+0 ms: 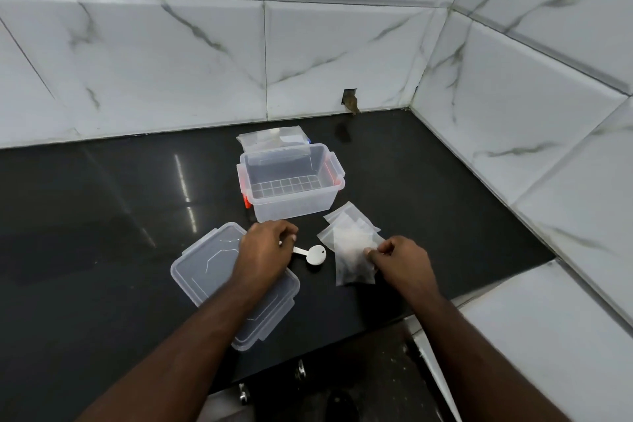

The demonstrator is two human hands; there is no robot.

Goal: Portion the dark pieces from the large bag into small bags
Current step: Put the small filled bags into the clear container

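Left hand point(265, 245) is knuckles-up over the handle end of a white measuring scoop point(310, 253), fingers curled around the handle; the scoop's round bowl lies on the black countertop point(102, 216) just right of the hand. Right hand point(399, 259) has fingers pinched on the near-right edge of the top small bag point(352, 257) in a loose fanned pile of translucent small bags point(346, 226), which sits on the counter right of the scoop. Some dark content shows faintly through the lower part of that top bag; can't tell how much. Clear plastic container point(291, 181) with red side clips stands open behind the hands, nothing visible inside except the ribbed floor. Its lid point(219, 271) lies flat on the counter at near left, partly under the left forearm. Large bag point(274, 137) lies flat behind the container, near the tiled wall point(171, 62); contents not readable from here, container rim hides its near edge.
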